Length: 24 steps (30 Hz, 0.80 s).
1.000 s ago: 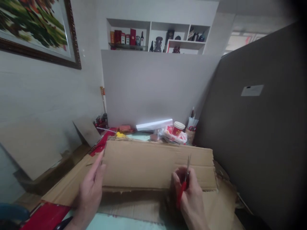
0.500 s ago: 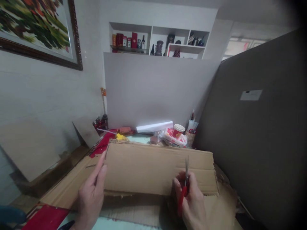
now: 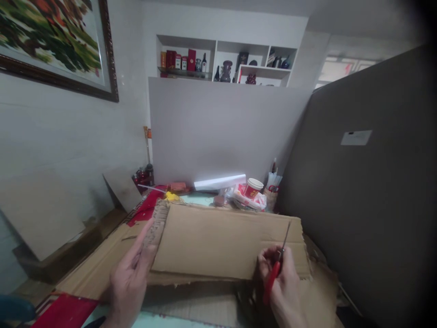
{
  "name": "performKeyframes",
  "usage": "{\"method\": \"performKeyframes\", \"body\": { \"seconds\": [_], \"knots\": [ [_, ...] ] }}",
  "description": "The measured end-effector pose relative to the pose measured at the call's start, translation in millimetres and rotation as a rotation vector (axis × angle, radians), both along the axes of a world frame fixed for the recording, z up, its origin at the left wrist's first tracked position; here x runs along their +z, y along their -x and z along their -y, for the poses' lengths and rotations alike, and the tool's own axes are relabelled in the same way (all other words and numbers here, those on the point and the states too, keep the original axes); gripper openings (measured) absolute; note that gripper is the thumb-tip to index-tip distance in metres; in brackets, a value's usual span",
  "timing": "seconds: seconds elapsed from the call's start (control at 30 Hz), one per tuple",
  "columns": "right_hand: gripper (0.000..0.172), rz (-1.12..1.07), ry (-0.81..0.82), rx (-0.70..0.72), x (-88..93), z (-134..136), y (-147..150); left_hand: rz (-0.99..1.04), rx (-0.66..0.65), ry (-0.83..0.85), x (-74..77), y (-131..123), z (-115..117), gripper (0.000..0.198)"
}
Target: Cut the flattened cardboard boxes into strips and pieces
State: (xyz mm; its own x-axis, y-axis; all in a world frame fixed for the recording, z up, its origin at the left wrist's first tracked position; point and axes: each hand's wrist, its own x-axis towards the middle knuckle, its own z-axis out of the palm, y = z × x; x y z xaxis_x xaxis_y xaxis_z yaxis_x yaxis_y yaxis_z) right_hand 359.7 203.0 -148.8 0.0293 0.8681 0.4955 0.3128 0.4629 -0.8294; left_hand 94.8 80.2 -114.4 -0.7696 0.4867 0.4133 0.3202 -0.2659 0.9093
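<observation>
A flat brown cardboard piece (image 3: 218, 239) is raised in front of me, its lower edge over more cardboard. My left hand (image 3: 131, 273) pinches the left end, where a ragged strip of torn corrugation (image 3: 157, 228) shows beside the smooth sheet. My right hand (image 3: 282, 278) holds red-handled scissors (image 3: 273, 280), blades pointing up and to the right across the face of the cardboard. Its fingers also lie at the lower edge of the cardboard on the right; their exact hold there is hidden.
Larger cardboard (image 3: 92, 264) spreads beneath on a pale green and red table covering (image 3: 73, 312). Behind stand a red paper cup (image 3: 253, 187), a white roll (image 3: 220, 182), a yellow object (image 3: 171, 196) and a holder with pens and scissors (image 3: 271, 198). A dark panel (image 3: 362, 191) rises at right.
The front cardboard sheet has shifted right at its left end, exposing the ragged strip by my left hand. My right hand has moved right, and the scissors now tilt further right.
</observation>
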Motion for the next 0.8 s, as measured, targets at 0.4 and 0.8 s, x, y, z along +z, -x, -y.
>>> {"method": "performKeyframes", "body": {
  "seconds": [0.4,0.8],
  "knots": [
    [0.022,-0.077,-0.013,0.005,17.2,6.8,8.1,0.098,-0.087,-0.010,10.8,-9.5,3.9,0.069],
    [0.020,0.125,-0.006,0.053,51.5,28.5,-1.7,0.539,-0.043,-0.136,32.8,33.5,-6.2,0.061]
  ]
}}
